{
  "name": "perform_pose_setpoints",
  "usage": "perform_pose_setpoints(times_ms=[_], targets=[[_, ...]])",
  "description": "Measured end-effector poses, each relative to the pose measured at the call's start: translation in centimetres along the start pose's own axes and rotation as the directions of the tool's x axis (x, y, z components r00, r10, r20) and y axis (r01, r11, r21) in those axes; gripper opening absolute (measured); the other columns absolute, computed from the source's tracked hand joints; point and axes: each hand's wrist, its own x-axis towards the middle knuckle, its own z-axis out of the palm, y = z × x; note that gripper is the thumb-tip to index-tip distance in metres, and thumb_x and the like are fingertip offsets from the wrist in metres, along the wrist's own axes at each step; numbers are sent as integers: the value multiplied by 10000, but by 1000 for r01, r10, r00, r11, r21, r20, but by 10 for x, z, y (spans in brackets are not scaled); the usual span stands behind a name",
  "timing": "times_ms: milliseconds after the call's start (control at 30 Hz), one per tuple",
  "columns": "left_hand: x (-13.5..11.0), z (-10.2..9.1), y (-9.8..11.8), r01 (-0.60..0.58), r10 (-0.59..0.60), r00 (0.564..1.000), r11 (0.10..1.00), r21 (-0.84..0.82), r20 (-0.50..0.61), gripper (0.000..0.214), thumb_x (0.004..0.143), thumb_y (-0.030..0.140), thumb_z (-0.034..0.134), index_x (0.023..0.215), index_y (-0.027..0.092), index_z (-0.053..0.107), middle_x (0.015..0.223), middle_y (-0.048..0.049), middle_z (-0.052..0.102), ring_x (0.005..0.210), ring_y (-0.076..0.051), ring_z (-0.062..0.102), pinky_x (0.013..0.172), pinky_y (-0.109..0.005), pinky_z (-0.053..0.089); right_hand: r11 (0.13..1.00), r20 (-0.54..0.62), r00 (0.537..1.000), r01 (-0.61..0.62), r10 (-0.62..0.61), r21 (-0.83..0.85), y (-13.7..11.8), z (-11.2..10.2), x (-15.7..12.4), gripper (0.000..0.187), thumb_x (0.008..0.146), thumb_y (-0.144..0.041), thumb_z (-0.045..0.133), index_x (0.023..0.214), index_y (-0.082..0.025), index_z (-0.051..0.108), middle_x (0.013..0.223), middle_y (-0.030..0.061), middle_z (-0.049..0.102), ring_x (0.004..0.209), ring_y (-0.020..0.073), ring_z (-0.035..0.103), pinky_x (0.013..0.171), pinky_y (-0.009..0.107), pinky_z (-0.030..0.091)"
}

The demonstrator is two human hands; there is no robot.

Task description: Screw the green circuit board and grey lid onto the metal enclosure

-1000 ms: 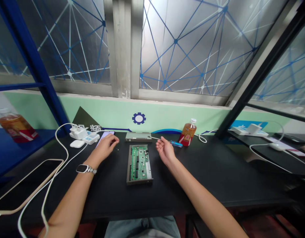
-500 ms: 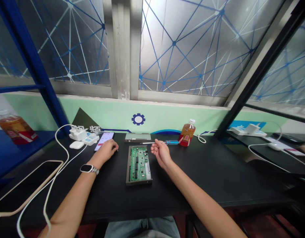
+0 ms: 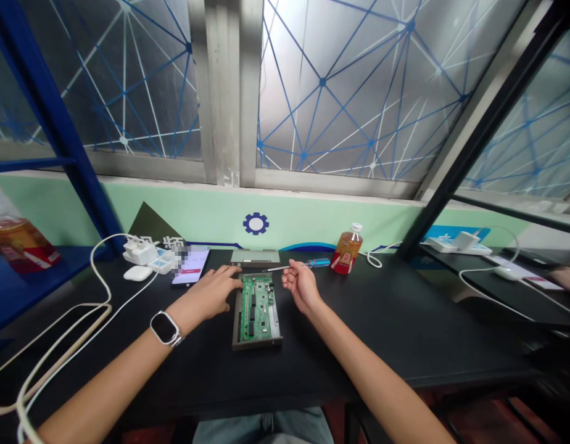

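Observation:
A green circuit board (image 3: 256, 306) sits in a shallow metal tray on the black desk (image 3: 368, 327). My left hand (image 3: 215, 291), with a watch on its wrist, rests at the board's left edge, fingers curled toward it. My right hand (image 3: 300, 285) pinches the metal shaft of a blue-handled screwdriver (image 3: 313, 263), which lies nearly level above the board's far right corner. A grey metal cover (image 3: 255, 256) lies just behind the board.
A lit phone (image 3: 191, 266), a white charger block (image 3: 141, 251), an earbud case (image 3: 137, 273) and white cables (image 3: 58, 345) lie at the left. An orange drink bottle (image 3: 346, 250) stands behind my right hand. Another bottle (image 3: 16, 243) lies on the blue shelf.
My left hand moved right from beside the phone to the board's left edge. My right hand drew slightly inward with the screwdriver.

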Motion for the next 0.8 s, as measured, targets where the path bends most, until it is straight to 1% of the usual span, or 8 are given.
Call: perform_pose_setpoints(times_ms=[167, 267, 400, 467, 533, 667, 733, 800], targets=[[14, -16, 20, -24, 18, 980, 999, 25, 200, 453, 526, 191, 916, 945, 275, 767, 1315, -100, 588, 1203, -353, 545, 928, -423, 450, 1000, 2, 1000, -4, 4, -30, 0, -1, 1, 266, 799, -281, 722, 785, -197, 469, 599, -3, 658, 419, 107, 576, 380, 183, 450], [25, -25, 31, -55, 43, 964, 998, 41, 262, 430, 515, 370, 933, 891, 248, 764, 1165, -89, 608, 1125, -322, 554, 898, -388, 439, 999, 8, 1000, 1, -1, -36, -2, -2, 3, 284, 788, -293, 732, 789, -196, 466, 607, 5, 665, 422, 107, 580, 378, 182, 449], [36, -17, 56, -130, 131, 966, 991, -18, 223, 412, 598, 579, 847, 664, 203, 693, 993, -74, 610, 1041, -302, 562, 893, -380, 425, 998, -3, 999, 38, -38, -54, -11, -4, 6, 291, 784, -310, 738, 795, -195, 470, 613, 6, 667, 427, 107, 588, 373, 178, 451], [43, -3, 71, -175, 182, 965, 983, -52, 188, 412, 683, 569, 793, 605, 194, 641, 926, -70, 622, 992, -283, 581, 885, -366, 428, 995, -3, 997, 75, -76, -66, -17, -5, 7, 313, 773, -322, 751, 793, -198, 465, 610, 3, 667, 426, 107, 588, 368, 175, 447], [50, 13, 83, -185, 190, 972, 982, -46, 140, 330, 769, 461, 734, 616, 194, 616, 864, -69, 637, 930, -269, 603, 837, -351, 443, 989, -7, 993, 121, -122, -86, -22, -7, 8, 347, 758, -346, 769, 794, -204, 455, 603, 1, 668, 423, 108, 588, 366, 175, 446], [67, 38, 91, -36, 37, 999, 999, -28, 14, 248, 857, 371, 615, 686, 191, 632, 789, -95, 652, 874, -279, 633, 770, -350, 453, 968, -4, 980, 195, -198, -156, -25, -11, 12, 423, 733, -426, 792, 823, -214, 437, 597, -5, 668, 422, 119, 598, 365, 182, 450], [73, 43, 84, 73, -73, 997, 997, -32, -13, 285, 886, 353, 573, 653, 195, 618, 739, -98, 643, 802, -270, 633, 707, -346, 444, 954, 14, 975, 219, -221, -205, -24, -14, 15, 458, 729, -481, 787, 835, -220, 426, 599, -12, 664, 417, 125, 600, 358, 190, 451], [75, 44, 71, 115, -117, 990, 993, -36, -74, 343, 923, 343, 526, 620, 198, 595, 716, -102, 629, 790, -267, 625, 684, -344, 437, 929, 57, 967, 255, -249, -268, -21, -15, 19, 478, 744, -545, 757, 835, -226, 414, 587, -25, 648, 411, 131, 596, 352, 203, 455]])
